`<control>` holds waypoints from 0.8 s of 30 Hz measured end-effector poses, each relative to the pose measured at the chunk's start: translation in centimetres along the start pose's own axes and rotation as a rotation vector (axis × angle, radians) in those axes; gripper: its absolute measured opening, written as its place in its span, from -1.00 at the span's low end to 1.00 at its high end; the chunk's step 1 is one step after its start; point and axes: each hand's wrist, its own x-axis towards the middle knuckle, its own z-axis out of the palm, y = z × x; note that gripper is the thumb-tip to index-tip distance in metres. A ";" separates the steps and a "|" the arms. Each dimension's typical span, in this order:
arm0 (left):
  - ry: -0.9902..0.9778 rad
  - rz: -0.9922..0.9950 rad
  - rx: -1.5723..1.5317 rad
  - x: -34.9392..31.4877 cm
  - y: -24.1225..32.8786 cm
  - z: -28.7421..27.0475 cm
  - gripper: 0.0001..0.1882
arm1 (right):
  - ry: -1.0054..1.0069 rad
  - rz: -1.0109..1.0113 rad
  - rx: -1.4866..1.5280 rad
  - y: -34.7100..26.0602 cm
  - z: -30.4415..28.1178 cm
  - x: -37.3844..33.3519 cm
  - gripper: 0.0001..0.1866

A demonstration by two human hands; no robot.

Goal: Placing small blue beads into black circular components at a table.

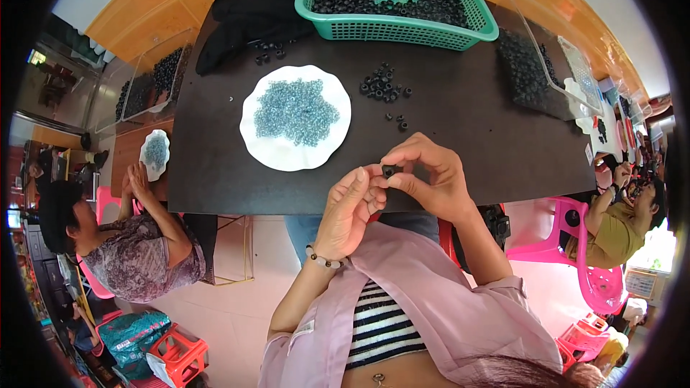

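Note:
In front of my chest, a small black ring-shaped part (389,171) with a hole sits between my fingertips. My right hand (435,176) pinches it between thumb and forefinger. From the other side my left hand (348,205) is closed, its fingertips against the part; whether a tiny piece is also in them is hidden. Just beyond my hands lie a few loose black parts (402,126) and a small pile of the same parts (383,85). Left of these, a white scalloped plate (253,149) bears a heap of small clear bluish pieces (295,111).
A green basket (402,33) full of black parts stands at the dark table's (215,179) far edge. Beside it lies a black cloth (248,14). A clear bin of black parts (532,75) is at the right. People sit at either side, near a pink chair (553,241).

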 end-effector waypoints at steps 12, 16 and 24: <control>-0.016 -0.045 0.021 -0.5 -0.3 -0.9 -0.68 | 0.005 -0.205 -0.395 -1.8 0.7 0.3 -0.70; -0.006 -0.058 0.069 -0.7 -0.1 -0.6 -0.71 | -0.014 -0.167 -0.422 -2.0 0.9 0.2 -0.69; 0.055 -0.053 0.090 -1.2 -0.5 -1.3 -0.77 | -0.083 -0.237 -0.592 -1.9 0.9 0.0 -0.74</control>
